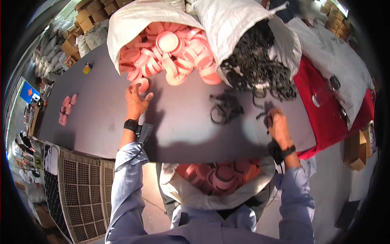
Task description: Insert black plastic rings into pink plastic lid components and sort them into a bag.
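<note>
My left hand (137, 101) is open, fingers and thumb apart, at the near edge of a round pink lid-like piece (141, 84). That piece lies at the mouth of a white sack (152, 15) spilling many similar pink pieces (167, 42). My right hand (278, 125) is closed on a thin black band (264, 115), low over the table's right side. Beyond it, a second white sack (216, 25) spills a tangle of black bands (260, 61). A small heap of black bands (226, 108) lies between my hands.
The grey table (178, 140) has a small group of pink pieces (67, 109) and a yellow item (87, 68) at left. A sack (174, 193) of pink pieces with dark bands sits at my lap. Red cloth (313, 101) lies right; plastic crates (81, 191) stand lower left.
</note>
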Available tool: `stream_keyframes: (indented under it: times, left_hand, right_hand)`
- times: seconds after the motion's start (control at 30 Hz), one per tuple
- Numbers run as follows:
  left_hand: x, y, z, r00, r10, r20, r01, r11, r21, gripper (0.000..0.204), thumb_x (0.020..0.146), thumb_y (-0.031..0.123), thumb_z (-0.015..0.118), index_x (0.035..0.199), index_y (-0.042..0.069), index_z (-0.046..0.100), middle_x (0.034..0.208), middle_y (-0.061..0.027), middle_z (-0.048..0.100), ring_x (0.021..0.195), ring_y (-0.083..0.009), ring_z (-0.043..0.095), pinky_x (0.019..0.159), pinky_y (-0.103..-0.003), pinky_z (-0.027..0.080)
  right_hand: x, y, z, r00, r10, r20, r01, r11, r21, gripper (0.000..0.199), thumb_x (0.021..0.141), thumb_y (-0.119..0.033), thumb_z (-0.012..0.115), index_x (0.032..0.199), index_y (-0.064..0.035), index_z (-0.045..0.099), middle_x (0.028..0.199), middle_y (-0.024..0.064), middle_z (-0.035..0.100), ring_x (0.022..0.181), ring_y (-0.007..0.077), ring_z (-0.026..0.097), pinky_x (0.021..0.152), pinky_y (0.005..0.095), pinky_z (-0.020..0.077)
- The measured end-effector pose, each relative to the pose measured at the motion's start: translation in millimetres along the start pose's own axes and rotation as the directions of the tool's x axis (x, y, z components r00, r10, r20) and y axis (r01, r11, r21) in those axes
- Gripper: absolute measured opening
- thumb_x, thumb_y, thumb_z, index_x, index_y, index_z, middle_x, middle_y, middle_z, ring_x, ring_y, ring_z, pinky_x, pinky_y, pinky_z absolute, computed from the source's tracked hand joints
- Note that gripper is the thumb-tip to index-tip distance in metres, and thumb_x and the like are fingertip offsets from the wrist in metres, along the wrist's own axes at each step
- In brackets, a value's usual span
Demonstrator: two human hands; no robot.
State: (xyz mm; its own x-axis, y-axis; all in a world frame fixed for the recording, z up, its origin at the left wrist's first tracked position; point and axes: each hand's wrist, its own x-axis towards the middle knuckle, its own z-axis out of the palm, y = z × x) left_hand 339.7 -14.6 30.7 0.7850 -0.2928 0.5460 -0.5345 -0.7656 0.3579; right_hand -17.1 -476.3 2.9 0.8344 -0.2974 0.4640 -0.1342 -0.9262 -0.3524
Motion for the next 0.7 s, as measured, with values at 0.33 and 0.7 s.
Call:
stream_keyframes:
  times: [0.33, 0.7]
  left_hand:
    - [101.9, -47.2, 27.7, 0.963, -0.105, -0.246, 0.039, 0.966, -0.256, 0.076, 0.089, 0.034, 0.082, 0.153, 0.008, 0.049, 0.153, -0.0256, 0.046, 0.138, -0.0424, 0.048, 0.117, -0.051, 0.04]
    - [109.9, -19.3, 46.8, 0.968, -0.251, -0.013, 0.214, 0.849, -0.483, 0.067, 0.089, 0.033, 0.08, 0.147, 0.011, 0.056, 0.131, -0.0161, 0.061, 0.127, -0.0348, 0.055, 0.108, -0.048, 0.044]
  right_hand:
    - [89.2, -140.2, -47.5, 0.982, 0.036, 0.186, -0.097, 0.939, 0.33, 0.021, 0.082, 0.009, 0.064, 0.101, -0.0004, 0.064, 0.08, 0.0129, 0.059, 0.07, 0.0285, 0.062, 0.063, 0.0373, 0.0492]
    - [400.4, -224.9, 124.1, 0.856, -0.498, -0.138, 0.507, 0.757, 0.412, 0.034, 0.101, -0.013, 0.054, 0.127, 0.0047, 0.067, 0.111, 0.0244, 0.071, 0.106, 0.0404, 0.07, 0.094, 0.0444, 0.0543]
